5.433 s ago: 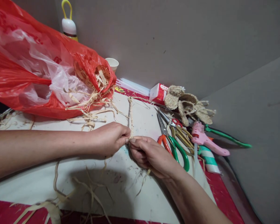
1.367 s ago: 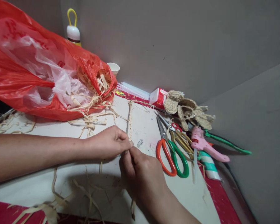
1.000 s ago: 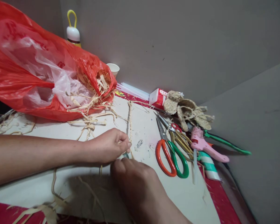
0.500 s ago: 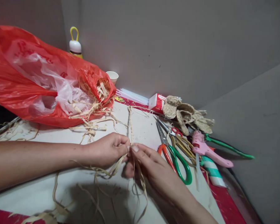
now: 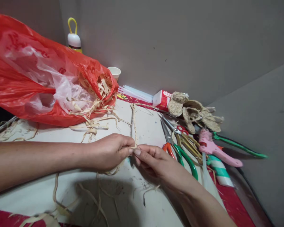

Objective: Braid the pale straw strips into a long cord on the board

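A thin braided cord of pale, raffia-like straw (image 5: 133,121) runs from a knot near the table's back edge down to my hands. My left hand (image 5: 113,151) pinches the cord's near end between thumb and forefinger, with loose strands hanging under its palm. Fingertips touching it from the right, my right hand (image 5: 156,159) is closed in a pinch on the strands at the same spot. The exact crossing of the strands is hidden by the fingers. Loose straw strands (image 5: 92,198) lie on the white tabletop below.
A red plastic bag (image 5: 68,66) of straw fills the left. On the right lie scissors (image 5: 180,151), a pink glue gun (image 5: 217,151) and a striped roll (image 5: 220,170). Woven straw pieces (image 5: 191,110), a red-white box (image 5: 161,99) and a paper cup (image 5: 115,72) stand behind.
My right hand has turned flatter and closed in on the left hand's fingertips. The strands that hung below it have swung out of sight. The view has shifted slightly.
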`<state>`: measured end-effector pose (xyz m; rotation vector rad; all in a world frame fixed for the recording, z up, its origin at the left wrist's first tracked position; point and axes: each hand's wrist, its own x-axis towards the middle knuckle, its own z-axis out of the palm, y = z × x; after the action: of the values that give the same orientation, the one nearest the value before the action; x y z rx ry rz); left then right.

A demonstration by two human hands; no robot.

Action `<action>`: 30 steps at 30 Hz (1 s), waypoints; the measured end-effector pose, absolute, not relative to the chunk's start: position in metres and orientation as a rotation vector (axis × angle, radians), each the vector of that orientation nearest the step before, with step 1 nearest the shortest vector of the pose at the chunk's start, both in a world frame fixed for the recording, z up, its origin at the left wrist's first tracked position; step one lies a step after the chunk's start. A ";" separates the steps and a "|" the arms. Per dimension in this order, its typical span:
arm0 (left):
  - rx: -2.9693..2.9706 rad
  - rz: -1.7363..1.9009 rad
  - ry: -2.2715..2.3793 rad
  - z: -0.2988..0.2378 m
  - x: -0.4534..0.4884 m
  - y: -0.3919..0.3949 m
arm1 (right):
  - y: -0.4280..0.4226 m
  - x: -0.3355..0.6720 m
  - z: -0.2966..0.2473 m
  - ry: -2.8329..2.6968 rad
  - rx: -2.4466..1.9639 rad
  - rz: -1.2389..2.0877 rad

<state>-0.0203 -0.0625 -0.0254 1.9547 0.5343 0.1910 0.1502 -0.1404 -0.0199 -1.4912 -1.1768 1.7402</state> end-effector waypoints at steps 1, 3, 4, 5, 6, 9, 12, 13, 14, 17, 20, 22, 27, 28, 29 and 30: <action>1.986 0.186 0.558 -0.024 -0.020 -0.063 | -0.140 0.149 -0.020 -1.155 -1.486 1.743; 2.032 0.173 0.598 -0.021 -0.020 -0.064 | -0.141 0.147 -0.022 -1.110 -1.498 1.729; 2.044 0.163 0.611 -0.019 -0.019 -0.064 | -0.141 0.146 -0.023 -1.093 -1.510 1.714; 2.042 0.153 0.617 -0.017 -0.020 -0.065 | -0.141 0.145 -0.024 -1.081 -1.523 1.694; 2.025 0.137 0.621 -0.015 -0.020 -0.065 | -0.142 0.143 -0.025 -1.072 -1.534 1.670; 1.861 0.044 0.649 -0.013 -0.022 -0.066 | -0.143 0.139 -0.027 -1.058 -1.555 1.621; 1.628 -0.043 0.710 -0.012 -0.024 -0.068 | -0.144 0.134 -0.029 -1.050 -1.584 1.590; 1.572 -0.065 0.728 -0.012 -0.024 -0.069 | -0.145 0.133 -0.030 -1.054 -1.597 1.577; 1.531 -0.088 0.738 -0.011 -0.024 -0.070 | -0.145 0.131 -0.030 -1.059 -1.608 1.560; 1.420 -0.140 0.731 -0.011 -0.022 -0.074 | -0.146 0.129 -0.032 -1.081 -1.594 1.513; 1.287 -0.125 0.718 -0.017 -0.020 -0.083 | -0.147 0.127 -0.032 -1.076 -1.515 1.520; 1.227 -0.086 0.728 -0.022 -0.020 -0.089 | -0.147 0.126 -0.032 -1.037 -1.472 1.565; 1.209 0.034 0.777 -0.027 -0.017 -0.100 | -0.149 0.126 -0.034 -0.933 -1.414 1.669; 1.208 0.042 0.805 -0.025 -0.016 -0.102 | -0.150 0.126 -0.035 -0.921 -1.394 1.686; 1.207 0.049 0.840 -0.024 -0.015 -0.103 | -0.150 0.126 -0.036 -0.905 -1.374 1.700; 1.208 0.055 0.872 -0.023 -0.013 -0.104 | -0.151 0.126 -0.036 -0.891 -1.357 1.712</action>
<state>-0.0134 -0.1044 -0.0228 1.2078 0.8721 0.0551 0.1261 -0.1509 -0.0362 -1.3574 -0.8908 1.7124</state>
